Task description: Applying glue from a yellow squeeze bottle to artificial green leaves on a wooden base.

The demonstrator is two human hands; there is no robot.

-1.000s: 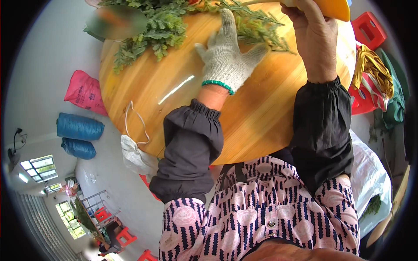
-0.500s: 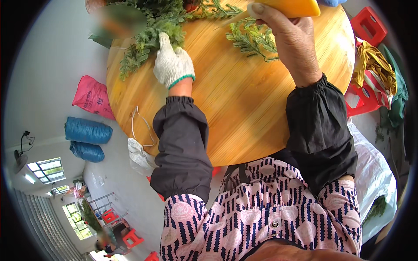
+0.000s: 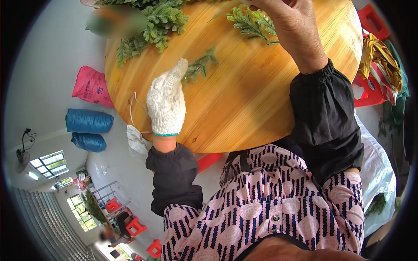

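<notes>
My left hand (image 3: 167, 102), in a white knitted glove with a green cuff, is closed on a small green fir sprig (image 3: 201, 66). The sprig points away to the right, just above the wooden round table (image 3: 235, 100). At the top edge my bare right hand (image 3: 296, 26) is bent, its fingers partly cut off by the frame. A thin tapering tip (image 3: 221, 12) shows to the left of them; the yellow body behind it is out of view. Below it another fir sprig (image 3: 253, 26) lies on the table. A pile of fir branches (image 3: 163, 21) is at the far left.
A white cloth mask (image 3: 138, 140) with a string hangs at the near left table edge. Left on the floor are a pink sack (image 3: 89, 87) and blue rolled bags (image 3: 89, 120). Red stools (image 3: 370, 89) with draped cloth (image 3: 379, 56) stand right. A blurred patch hides part of the far left.
My left hand has drawn back from the branch pile toward me and now holds a sprig. My right hand has gone up in the picture, taking the yellow body out of view.
</notes>
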